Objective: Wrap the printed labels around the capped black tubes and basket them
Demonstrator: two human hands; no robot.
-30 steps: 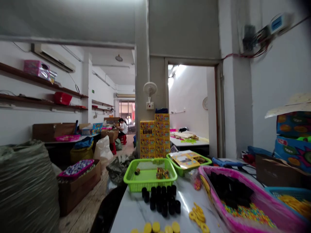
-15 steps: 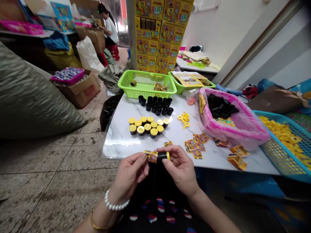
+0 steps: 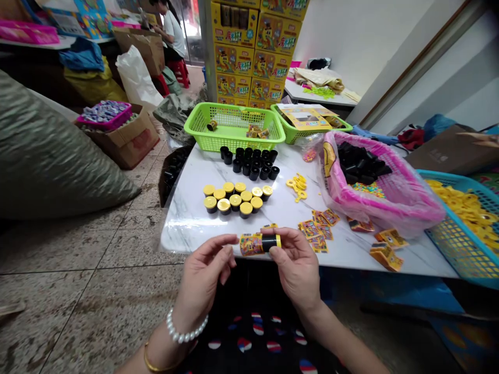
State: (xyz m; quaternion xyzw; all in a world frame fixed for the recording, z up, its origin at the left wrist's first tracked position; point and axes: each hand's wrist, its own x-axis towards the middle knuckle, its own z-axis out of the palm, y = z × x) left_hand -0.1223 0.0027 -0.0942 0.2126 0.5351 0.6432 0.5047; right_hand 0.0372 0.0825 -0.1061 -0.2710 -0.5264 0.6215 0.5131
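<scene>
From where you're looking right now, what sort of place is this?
Probably a small packing workshop: there are stacked yellow boxes, many yellow-topped black cups on the table, and a pile of yellow pieces.

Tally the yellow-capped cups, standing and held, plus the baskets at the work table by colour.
Yellow-capped cups standing on the table: 12
Held cup, in the right hand: 1
Green baskets: 2
Pink basket: 1
Blue basket: 1
Total: 17

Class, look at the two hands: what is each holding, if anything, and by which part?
The right hand holds a black cup by its yellow-lidded end, with a printed sleeve at the other. The left hand, beside the sleeve, holds nothing.
</scene>
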